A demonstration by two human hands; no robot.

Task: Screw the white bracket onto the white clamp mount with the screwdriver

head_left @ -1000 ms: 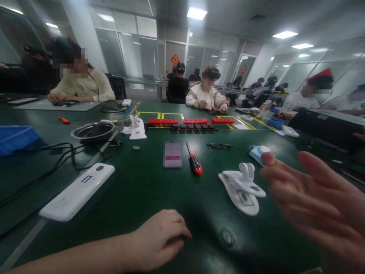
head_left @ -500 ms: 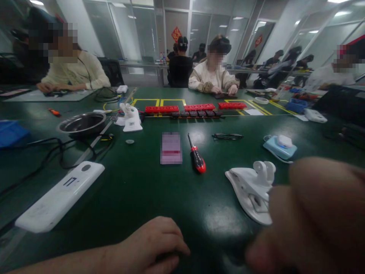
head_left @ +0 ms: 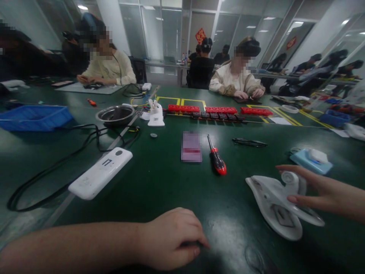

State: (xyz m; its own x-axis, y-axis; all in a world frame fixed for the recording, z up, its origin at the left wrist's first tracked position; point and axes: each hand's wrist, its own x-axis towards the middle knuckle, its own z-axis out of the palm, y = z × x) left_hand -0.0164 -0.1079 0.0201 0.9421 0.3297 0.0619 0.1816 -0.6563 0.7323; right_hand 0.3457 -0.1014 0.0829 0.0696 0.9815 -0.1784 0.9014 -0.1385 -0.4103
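My left hand (head_left: 171, 239) rests on the green table (head_left: 148, 190) at the bottom centre, its fingers curled down over something dark that I cannot make out. My right hand (head_left: 327, 194) comes in from the right edge. Its fingers close from above and below round the knob of a white plastic clip (head_left: 273, 205), which lies on the table. A red-handled screwdriver (head_left: 217, 160) and a small blurred card (head_left: 191, 146) lie beyond the clip, in the middle of the table.
A long white device (head_left: 99, 173) and black cables (head_left: 71, 152) lie to the left, with a metal bowl (head_left: 115, 114) and a blue tray (head_left: 34, 117) behind them. A light blue gadget (head_left: 310, 160), glasses (head_left: 249, 142) and red blocks (head_left: 219, 110) sit farther back. Other people work at the far side.
My right hand dropped from close in front of the camera down to the white clip and closed round its knob. The view has swung to the left. My left hand stayed put.
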